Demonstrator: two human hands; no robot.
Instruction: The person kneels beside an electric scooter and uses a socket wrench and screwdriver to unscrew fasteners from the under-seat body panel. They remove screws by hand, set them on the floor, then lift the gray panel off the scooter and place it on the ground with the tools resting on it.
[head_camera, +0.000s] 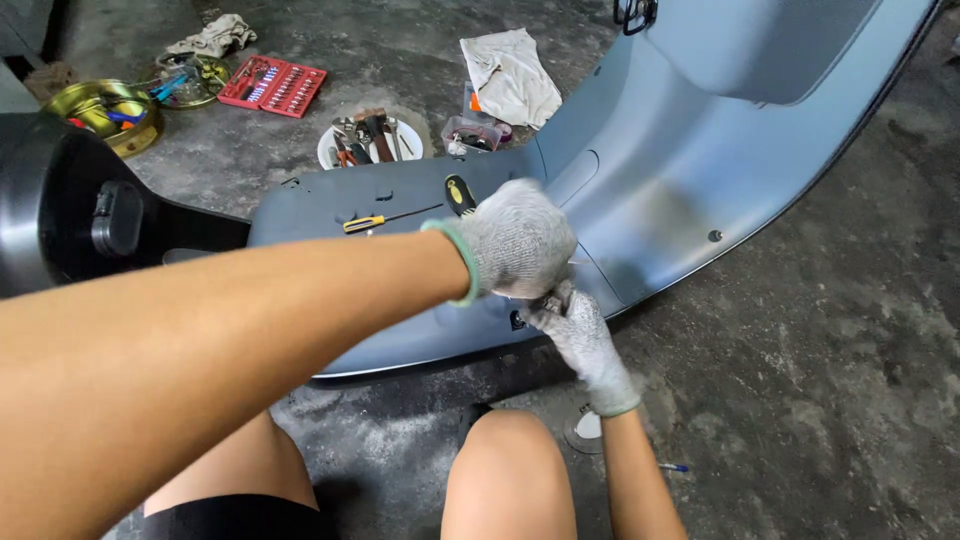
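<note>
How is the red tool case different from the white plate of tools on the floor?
The red tool case is rectangular and lies open, with small bits set in tidy rows; the white plate is round, and its larger hand tools lie in a loose heap. The case lies farther from the grey scooter panel; the plate sits right beside the panel's edge. Both rest on the concrete floor, beyond the gloved hands.

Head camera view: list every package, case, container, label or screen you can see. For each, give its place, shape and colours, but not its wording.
Red bit-set case: on the floor, upper left; flat, open, rectangular, rows of small bits.
Clear plastic box: on the floor beside the white plate of tools; small, squarish.
Brass-coloured round tin: far left on the floor; holds small tools.
No screens or signs show.
</note>
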